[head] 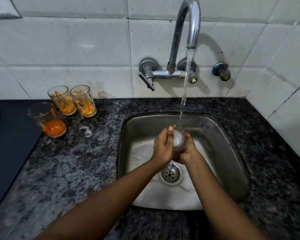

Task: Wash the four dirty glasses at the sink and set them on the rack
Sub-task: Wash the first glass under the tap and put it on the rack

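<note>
Both hands hold one clear glass (178, 140) over the steel sink (232, 161), right under the running water. My left hand (163, 148) wraps its left side, and my right hand (189, 151) cups its right side and base. Three dirty glasses with orange residue stand on the counter left of the sink: one at the front (48, 119), one behind it (61, 99) and one to the right (83, 100). No rack is in view.
A chrome wall tap (189, 23) pours a stream into the sink; its lever (146, 80) sticks out at the left. A speckled granite counter (68, 161) surrounds the sink, with a foam blob (87, 131) on it. A dark surface (7, 135) lies far left. The drain (171, 174) is open.
</note>
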